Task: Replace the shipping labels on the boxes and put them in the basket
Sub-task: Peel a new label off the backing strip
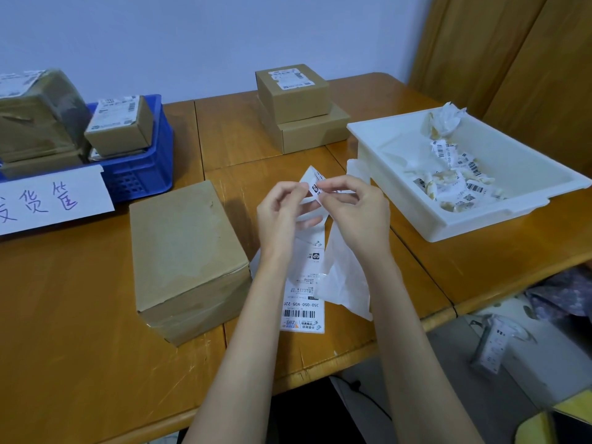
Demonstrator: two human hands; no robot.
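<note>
My left hand (282, 216) and my right hand (355, 213) both pinch the top corner of a long white shipping label (304, 293), held above the table's middle. The label hangs down with its barcode end near the table, and its translucent backing sheet (344, 277) trails to the right. A bare cardboard box (185, 257) without a label sits just left of my hands. The blue basket (144, 165) at the far left holds several labelled boxes (120, 126).
Two stacked cardboard boxes (298, 107), the upper one labelled, stand at the back centre. A white tray (480, 216) on the right holds crumpled old labels and backing scraps. A paper sign (51, 200) with handwriting leans on the basket's front. The table edge runs close below my forearms.
</note>
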